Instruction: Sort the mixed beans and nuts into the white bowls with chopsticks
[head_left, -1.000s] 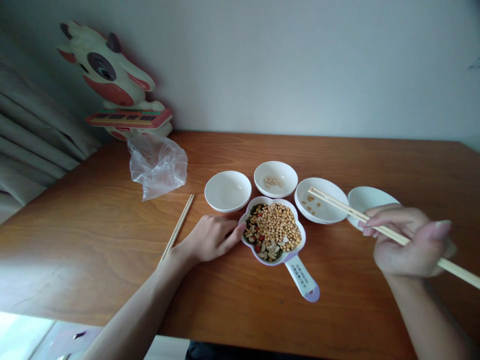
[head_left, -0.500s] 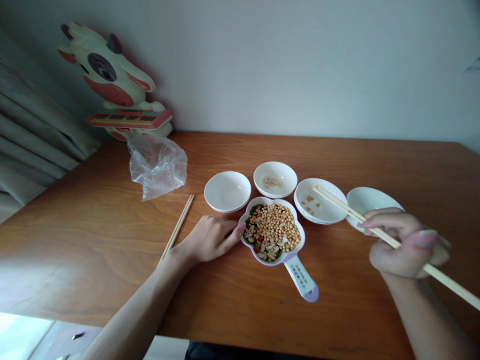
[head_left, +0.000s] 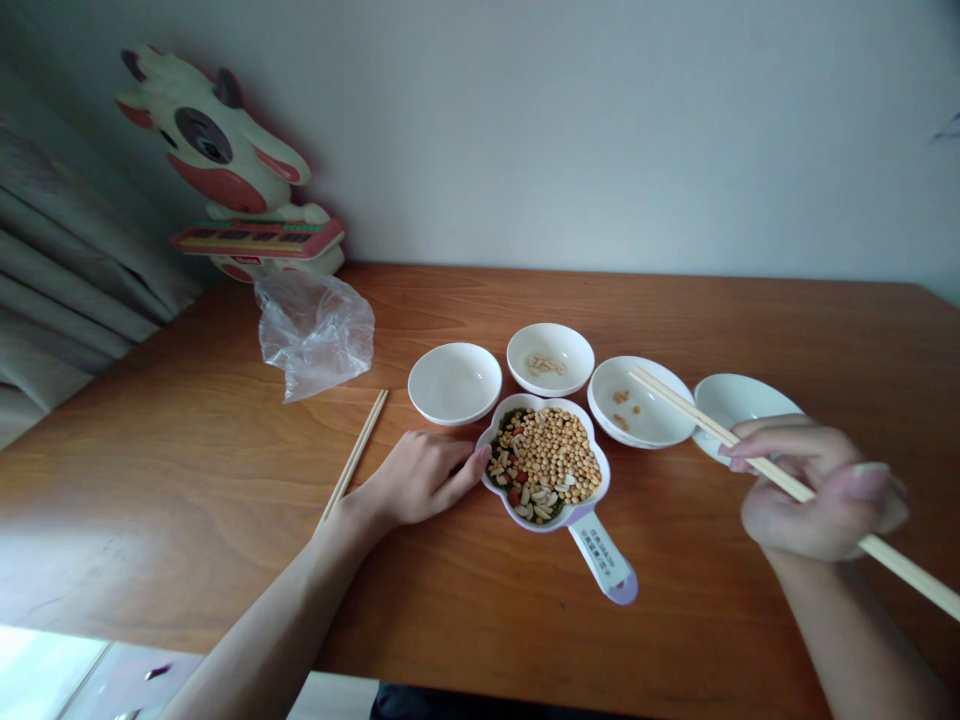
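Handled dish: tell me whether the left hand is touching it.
Touching: the head view shows the left hand with its fingers against the left rim of the handled dish.

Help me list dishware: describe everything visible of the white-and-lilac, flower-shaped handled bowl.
The flower-shaped bowl, apparently plastic, sits upright on the brown wooden table. Its lilac-tipped handle, with a printed white label, points toward the near right. It holds yellow beans, pale nut halves, red pieces and green bits. The left hand touches its left rim.

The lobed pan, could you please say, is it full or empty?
Filled, not empty: soybeans and peanuts spread across the lobed pan; exact depth unclear.
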